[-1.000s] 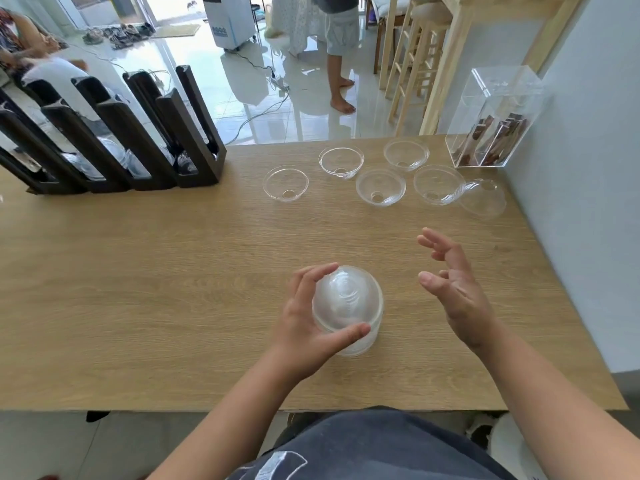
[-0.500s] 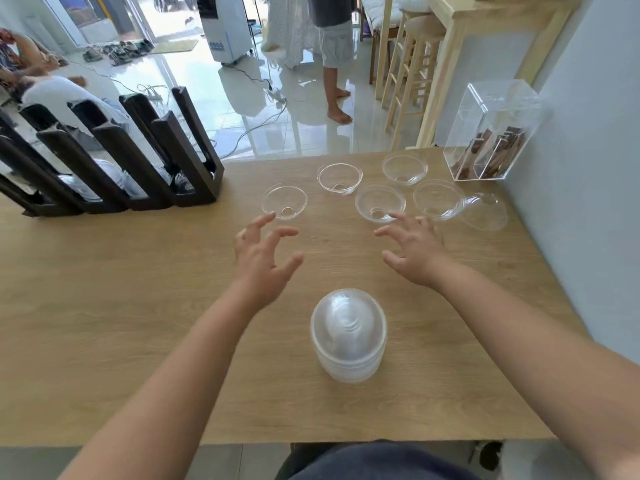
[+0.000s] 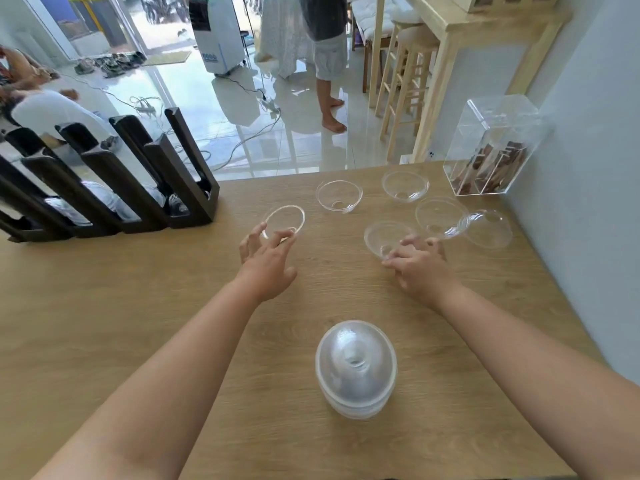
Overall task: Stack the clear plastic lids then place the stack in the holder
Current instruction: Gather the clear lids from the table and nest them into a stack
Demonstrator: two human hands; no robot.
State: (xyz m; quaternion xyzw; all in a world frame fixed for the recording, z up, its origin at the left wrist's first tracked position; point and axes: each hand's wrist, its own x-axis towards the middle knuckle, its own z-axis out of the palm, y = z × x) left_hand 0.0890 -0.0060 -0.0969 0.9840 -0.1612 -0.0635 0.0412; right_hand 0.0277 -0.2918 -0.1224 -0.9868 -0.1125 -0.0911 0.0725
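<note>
A stack of clear dome lids (image 3: 356, 368) stands dome up on the wooden table (image 3: 104, 323), near me and between my forearms. Further out, my left hand (image 3: 266, 261) pinches the near rim of a loose lid (image 3: 284, 218) that lies hollow side up. My right hand (image 3: 420, 268) curls its fingers over the near rim of another upturned lid (image 3: 382, 235). Three more upturned lids (image 3: 338, 195) (image 3: 405, 185) (image 3: 439, 216) lie beyond, and one dome-up lid (image 3: 489, 229) rests at the right. The dark wooden holder (image 3: 180, 188) stands at the far left.
A clear acrylic box (image 3: 491, 147) with brown sachets stands at the far right corner by the grey wall. Beyond the table's far edge a person (image 3: 329, 57) stands on the tiled floor near wooden stools (image 3: 405, 81).
Both hands left the stack and reached forward. The left hand now touches the leftmost loose lid and the right hand touches the nearest lid on the right.
</note>
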